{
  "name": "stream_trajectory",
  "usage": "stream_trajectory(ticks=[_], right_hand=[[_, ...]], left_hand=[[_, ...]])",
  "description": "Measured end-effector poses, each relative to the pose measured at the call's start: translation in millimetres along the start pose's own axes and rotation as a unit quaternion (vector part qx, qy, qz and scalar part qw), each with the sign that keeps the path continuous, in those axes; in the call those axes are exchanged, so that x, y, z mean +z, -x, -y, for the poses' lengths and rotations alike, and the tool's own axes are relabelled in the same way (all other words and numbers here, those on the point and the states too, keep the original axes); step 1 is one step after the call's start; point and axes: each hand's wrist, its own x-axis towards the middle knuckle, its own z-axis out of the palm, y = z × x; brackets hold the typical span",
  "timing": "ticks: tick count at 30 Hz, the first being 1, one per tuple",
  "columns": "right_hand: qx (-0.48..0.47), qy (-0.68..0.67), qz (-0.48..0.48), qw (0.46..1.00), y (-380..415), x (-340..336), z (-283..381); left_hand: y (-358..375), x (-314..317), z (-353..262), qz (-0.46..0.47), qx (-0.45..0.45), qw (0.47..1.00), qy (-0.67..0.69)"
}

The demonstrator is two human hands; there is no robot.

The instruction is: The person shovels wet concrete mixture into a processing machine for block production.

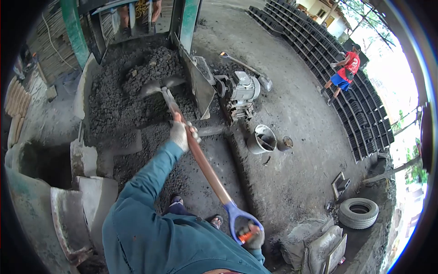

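A long shovel slants across the middle of the view, with its blade in the dark, crumbly material at the upper left. My left hand, in a light glove with a teal sleeve behind it, is wrapped round the shaft not far below the blade. At the lower right my right hand, also gloved, holds the orange grip inside the blue D-shaped handle. Part of the blade is hidden by the heap.
An electric motor stands right of the heap, near a second shovel. A bucket and a small can sit on the ground. A tire lies lower right. A person in red stands by long racks. Another person's legs show at the top.
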Motion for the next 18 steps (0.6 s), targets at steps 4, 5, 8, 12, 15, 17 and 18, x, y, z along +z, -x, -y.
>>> stream_trajectory(ticks=[4,5,8,12,15,17,18], right_hand=[[0.005,-0.139,0.160,0.977,-47,95,-23],[-0.061,0.008,0.165,0.984,-55,112,-22],[-0.143,0.117,0.293,0.938,-54,149,3],[-0.134,-0.034,0.277,0.951,9,107,73],[-0.274,-0.033,0.272,0.922,56,53,145],[-0.371,0.079,0.206,0.902,69,14,191],[-0.429,0.161,0.212,0.863,74,10,212]], left_hand=[[-67,-7,-97,0.006,0.013,1.000,0.003],[-87,-5,-118,-0.019,0.039,0.998,0.033],[-115,-5,-152,-0.012,0.134,0.991,0.000],[-52,28,-118,0.105,0.033,0.994,-0.027],[59,91,-48,0.105,0.044,0.993,0.043],[78,99,-19,0.172,0.025,0.979,0.106],[79,103,-9,0.207,0.019,0.968,0.138]])
